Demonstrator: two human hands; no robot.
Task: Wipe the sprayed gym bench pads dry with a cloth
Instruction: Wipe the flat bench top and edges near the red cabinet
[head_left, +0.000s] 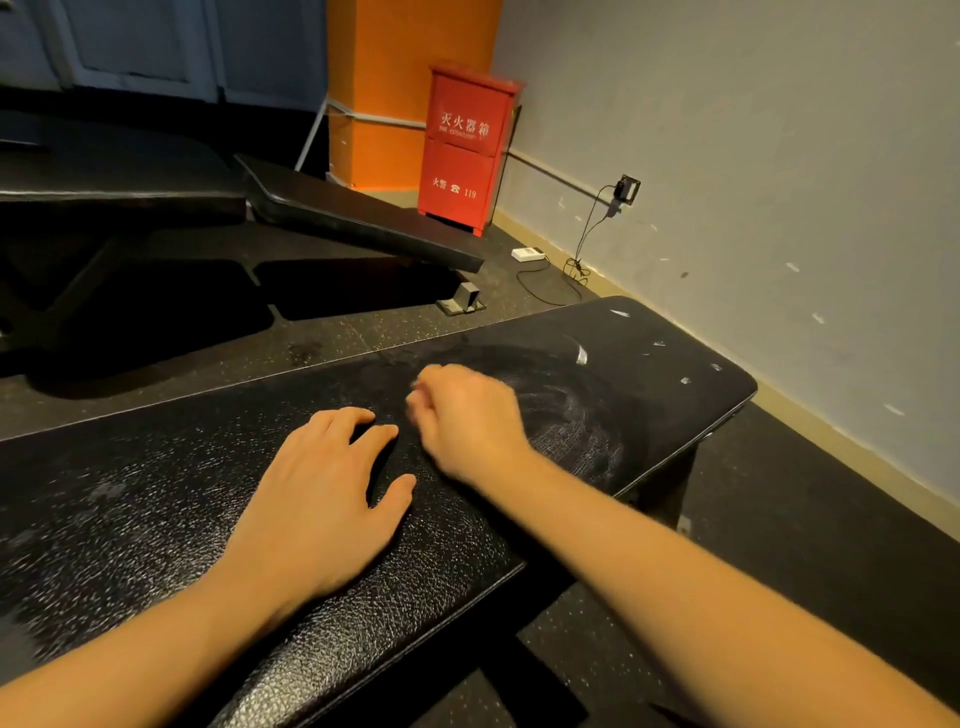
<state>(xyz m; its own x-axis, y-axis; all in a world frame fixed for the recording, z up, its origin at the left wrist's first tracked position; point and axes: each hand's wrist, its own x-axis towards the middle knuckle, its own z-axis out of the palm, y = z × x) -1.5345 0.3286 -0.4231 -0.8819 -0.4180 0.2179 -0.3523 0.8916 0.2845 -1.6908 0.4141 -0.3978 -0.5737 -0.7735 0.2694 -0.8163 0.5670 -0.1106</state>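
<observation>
Left hand (322, 499) lies flat on the bench pad (649, 374), just below the middle of the frame. The palm is down, the fingers are straight and fanned, the thumb is splayed to the right, and nothing is in its grasp. The forearm runs in from the lower left corner.

Right hand (467, 415) sits just above and right of it, knuckles up, fingers curled under into a loose fist against the pad. Its fingertips are smeared with blur, and I cannot tell whether anything is clutched beneath them. That forearm comes in bare from the lower right corner.

The pad itself is a long black slab with rounded corners, crossing the frame from lower left to middle right. It is pebbled, leather-grained vinyl, speckled with fine pale flecks near the bottom. Right of the fist there are swirling whitish smears, and small white scuffs mark the far end.

In the upper left is a second black bench (363, 218), its narrow pad tilted, on a dark speckled rubber floor (831, 519). A boxy red metal cabinet (467, 150) with white lettering stands at top centre, against an orange pillar (395, 78). A grey wall (779, 156), chipped in white spots, fills the upper right. A black cable (587, 234) hangs from a wall socket (626, 189) there.
</observation>
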